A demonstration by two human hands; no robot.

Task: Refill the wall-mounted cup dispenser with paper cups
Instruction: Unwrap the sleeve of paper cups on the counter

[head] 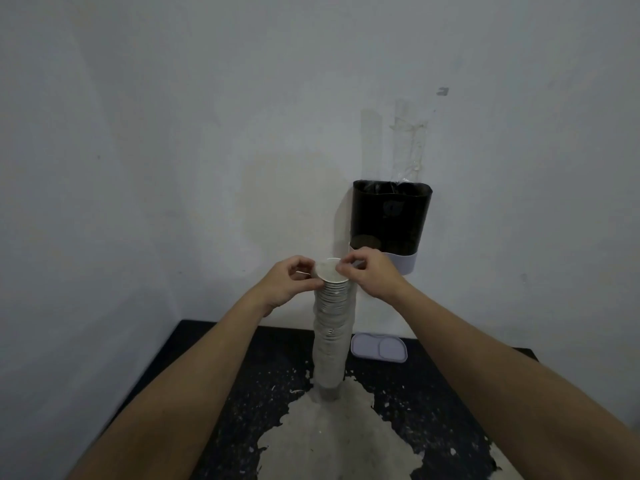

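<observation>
A tall stack of white paper cups (331, 337) stands upright on the dark table (214, 344), its open mouth facing up at me. My left hand (289, 282) grips the top of the stack from the left. My right hand (367, 271) pinches the rim of the top cup (329, 270) from the right. The wall-mounted cup dispenser (391, 223), dark with a white base, hangs on the wall just right of and behind my hands. Its top is open.
The dispenser's white lid (379, 348) lies flat on the table against the wall, right of the stack. The table's dark coating has worn off in a large pale patch (322, 434) in front. Clear tape strips (410, 143) hang on the wall above the dispenser.
</observation>
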